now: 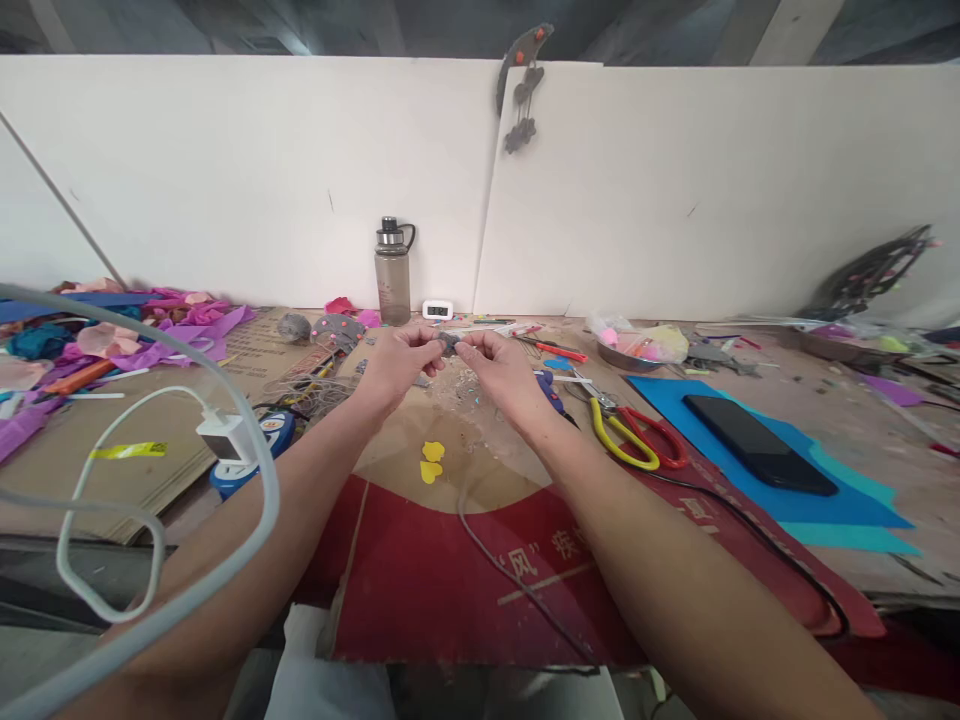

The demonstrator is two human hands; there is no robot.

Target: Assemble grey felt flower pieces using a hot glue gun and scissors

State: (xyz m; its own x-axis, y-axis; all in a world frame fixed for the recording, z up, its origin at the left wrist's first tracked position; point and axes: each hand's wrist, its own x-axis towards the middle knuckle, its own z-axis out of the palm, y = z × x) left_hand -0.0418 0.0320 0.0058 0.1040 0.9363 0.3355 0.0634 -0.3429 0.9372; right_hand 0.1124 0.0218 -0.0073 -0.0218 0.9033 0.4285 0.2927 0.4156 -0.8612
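Note:
Between the fingertips of my left hand (397, 368) and my right hand (501, 372) is a small dark grey piece (448, 344), perhaps felt. Both hands are closed in a pinch on it, above the far end of a worn red and tan board (450, 590). Below them on the board lie small yellow paper cut-outs (431, 462). A blue tool (550, 392) with a dark cord is partly hidden behind my right wrist. Scissors (637, 430) with one yellow and one red handle lie to the right of that wrist.
A drink bottle (393, 275) and small digital clock (437, 310) stand at the back. At right, a black phone (757, 443) lies on blue sheets (862, 502). Purple scraps (202, 335) and a white charger (226, 438) are at left. A pale cable (262, 480) loops across the view.

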